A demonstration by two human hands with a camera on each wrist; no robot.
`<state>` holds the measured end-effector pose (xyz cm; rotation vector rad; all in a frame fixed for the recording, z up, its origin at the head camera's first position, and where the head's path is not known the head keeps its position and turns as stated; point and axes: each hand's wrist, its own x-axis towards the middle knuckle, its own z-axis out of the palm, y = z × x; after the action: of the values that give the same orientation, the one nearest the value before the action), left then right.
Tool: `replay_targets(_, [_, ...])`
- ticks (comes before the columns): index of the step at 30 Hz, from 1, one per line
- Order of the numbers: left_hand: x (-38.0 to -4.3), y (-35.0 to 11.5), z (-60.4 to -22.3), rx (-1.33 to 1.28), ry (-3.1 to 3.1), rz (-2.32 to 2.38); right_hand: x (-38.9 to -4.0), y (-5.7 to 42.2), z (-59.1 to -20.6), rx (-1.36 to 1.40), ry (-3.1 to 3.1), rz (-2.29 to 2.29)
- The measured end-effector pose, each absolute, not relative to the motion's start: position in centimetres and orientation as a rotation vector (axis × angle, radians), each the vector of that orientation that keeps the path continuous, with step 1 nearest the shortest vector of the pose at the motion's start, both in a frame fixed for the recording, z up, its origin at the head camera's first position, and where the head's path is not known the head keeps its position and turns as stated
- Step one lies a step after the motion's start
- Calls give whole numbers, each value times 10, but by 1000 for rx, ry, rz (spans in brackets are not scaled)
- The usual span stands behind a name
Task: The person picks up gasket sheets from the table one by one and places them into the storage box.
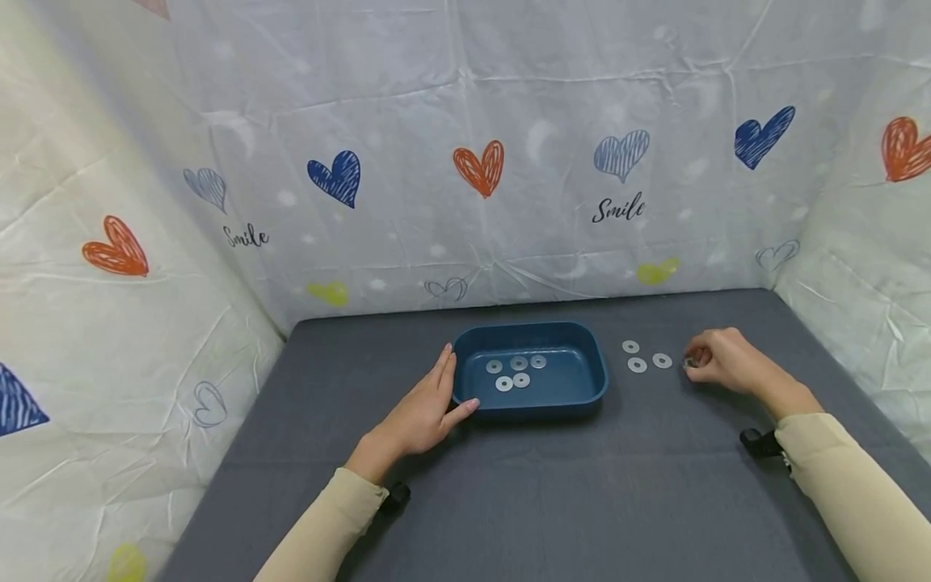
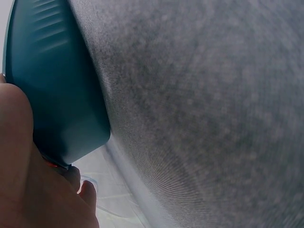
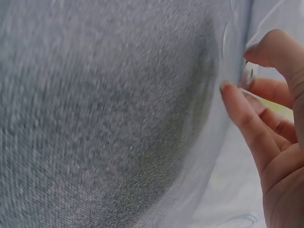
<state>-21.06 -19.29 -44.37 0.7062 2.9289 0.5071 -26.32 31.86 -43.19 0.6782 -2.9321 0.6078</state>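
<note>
A blue rectangular tray (image 1: 527,411) sits on the table with several flat metal washers (image 1: 504,384) lying inside it. At its left end is my left hand (image 1: 414,416), fingers straight along the side wall and thumb laid on the near rim. The left wrist view shows the tray's outer wall (image 2: 57,95) beside that thumb. Right of the tray, my right hand (image 1: 727,361) pinches a washer (image 3: 248,78) between thumb and fingers, close to the tabletop. Three loose washers (image 1: 662,360) lie flat between the tray and my right hand.
Dark grey cloth covers the table (image 1: 553,501). A white sheet (image 1: 393,73) printed with hearts hangs behind the table's far edge and along both sides. Each wrist wears a black strap-on device (image 1: 759,443).
</note>
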Motion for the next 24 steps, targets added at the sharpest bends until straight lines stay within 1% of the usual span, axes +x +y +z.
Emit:
replay_targets(5, [-212, -192, -443, 709, 2928, 506, -259, 315, -431, 668, -2869, 610])
replay_targets(15, [-213, -194, -444, 720, 2937, 523, -249, 303, -422, 739, -2683, 701])
replay_targets(24, [-212, -193, -444, 727, 2927, 522, -243, 289, -417, 746, -2667, 759])
